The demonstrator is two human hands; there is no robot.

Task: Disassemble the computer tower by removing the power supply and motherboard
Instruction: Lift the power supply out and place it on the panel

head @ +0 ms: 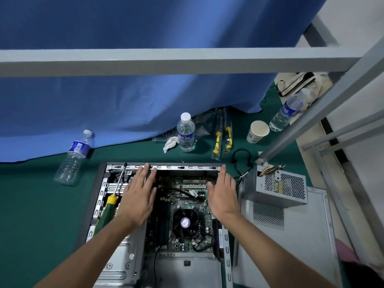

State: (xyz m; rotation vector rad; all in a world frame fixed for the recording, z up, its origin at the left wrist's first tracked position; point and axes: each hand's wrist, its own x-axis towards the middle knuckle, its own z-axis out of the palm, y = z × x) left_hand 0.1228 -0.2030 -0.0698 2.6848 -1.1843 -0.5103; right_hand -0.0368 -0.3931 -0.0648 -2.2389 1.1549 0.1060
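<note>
Screwdriver (pixel 111 201): lying on the left side of the case, yellow-and-green handle near, shaft pointing to the far rim; no hand on it.
Left hand (pixel 138 197): flat, fingers straight and spread, holding nothing; over the left part of the case, fingertips near the far rim.
Case (pixel 180 166): on its side on the green table, open upward, cover off.
Motherboard (pixel 187 206): inside the case, between the two hands, fan (pixel 185 222) on it; not out yet, likely the step left.
Right hand (pixel 223 197): flat, fingers straight and close together, holding nothing, at the right edge of the board.
Power supply (pixel 278 189): already out, standing just right of the case on a grey panel (pixel 291 235); looks done.
</note>
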